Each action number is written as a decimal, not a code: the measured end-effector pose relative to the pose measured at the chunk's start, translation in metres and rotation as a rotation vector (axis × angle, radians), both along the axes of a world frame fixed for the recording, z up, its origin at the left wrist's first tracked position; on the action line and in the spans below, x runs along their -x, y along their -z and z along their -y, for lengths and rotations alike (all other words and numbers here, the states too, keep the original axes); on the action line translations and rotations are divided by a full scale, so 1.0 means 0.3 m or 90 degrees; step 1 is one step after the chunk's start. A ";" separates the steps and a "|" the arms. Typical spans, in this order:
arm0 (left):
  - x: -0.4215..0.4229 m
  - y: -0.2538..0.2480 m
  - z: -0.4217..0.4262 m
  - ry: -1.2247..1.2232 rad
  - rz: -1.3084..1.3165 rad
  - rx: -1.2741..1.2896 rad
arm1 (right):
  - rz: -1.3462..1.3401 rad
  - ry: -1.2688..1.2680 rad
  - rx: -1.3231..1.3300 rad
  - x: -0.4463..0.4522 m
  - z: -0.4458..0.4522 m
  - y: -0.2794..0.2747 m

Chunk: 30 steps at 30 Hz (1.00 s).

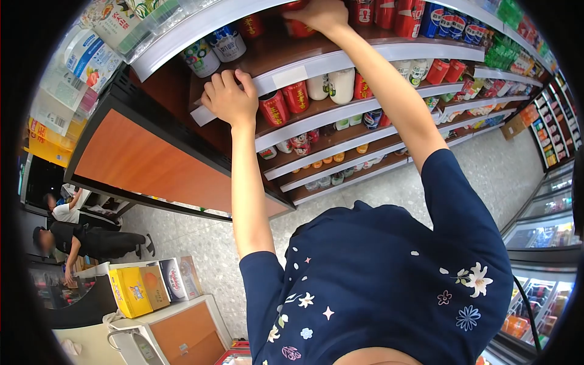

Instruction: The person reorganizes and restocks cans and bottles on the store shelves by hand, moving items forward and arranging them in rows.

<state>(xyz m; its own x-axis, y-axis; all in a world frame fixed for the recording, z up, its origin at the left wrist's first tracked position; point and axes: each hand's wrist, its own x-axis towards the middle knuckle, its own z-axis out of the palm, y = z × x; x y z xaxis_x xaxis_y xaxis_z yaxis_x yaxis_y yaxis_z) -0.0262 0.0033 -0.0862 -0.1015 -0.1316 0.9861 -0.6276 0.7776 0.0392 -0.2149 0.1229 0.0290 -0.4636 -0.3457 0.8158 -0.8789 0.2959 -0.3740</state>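
My right hand (327, 15) reaches onto the upper shelf, its fingers round a red can (299, 28) near the top edge of the view; part of the can is hidden. My left hand (231, 100) is at the left end of the same shelf, its fingers curled over the shelf edge (264, 84). Just behind it stand a blue-and-white can (226, 44) and a white-and-green can (201, 59). Another red can (250, 26) is deeper in, left of the one in my right hand. Blue Pepsi cans (451, 25) stand further right.
Lower shelves hold red cans (296, 97), white bottles (341, 86) and other drinks. A wood-coloured end panel (152, 161) stands at the left. Two people (91, 240) are at the far left, near a counter with a yellow box (129, 292). Glass-door fridges (541, 234) line the right.
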 end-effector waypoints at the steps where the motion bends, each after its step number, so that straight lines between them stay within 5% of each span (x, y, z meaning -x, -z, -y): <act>1: -0.001 -0.003 -0.003 0.000 0.000 -0.004 | 0.063 -0.064 -0.045 -0.035 0.002 -0.001; 8: -0.003 -0.010 -0.015 0.022 -0.008 -0.014 | 0.172 -0.331 0.033 -0.113 0.209 0.061; 15: -0.005 -0.003 -0.003 0.033 -0.009 -0.012 | 0.223 -0.422 -0.121 -0.016 0.222 0.098; 18: -0.008 -0.010 -0.018 0.019 0.001 -0.030 | 0.203 -0.249 -0.150 -0.034 0.232 0.100; 23: -0.007 -0.010 -0.017 0.022 -0.004 -0.009 | 0.164 -0.202 -0.153 -0.062 0.223 0.092; 26: -0.008 -0.008 -0.016 0.027 -0.010 -0.011 | 0.060 -0.264 -0.025 0.002 0.182 0.102; 28: -0.009 -0.007 -0.014 0.040 -0.016 -0.003 | -0.217 -0.032 0.083 0.105 0.128 0.099; 30: -0.005 -0.006 -0.005 0.051 -0.028 0.010 | -0.183 -0.065 0.091 0.316 0.118 0.072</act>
<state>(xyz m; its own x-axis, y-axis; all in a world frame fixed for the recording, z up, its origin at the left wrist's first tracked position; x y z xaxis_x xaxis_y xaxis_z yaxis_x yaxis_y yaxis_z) -0.0246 0.0049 -0.0845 -0.0672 -0.1091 0.9918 -0.5614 0.8259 0.0528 -0.3096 0.0876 0.0075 -0.1767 -0.2513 0.9516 -0.9768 0.1640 -0.1380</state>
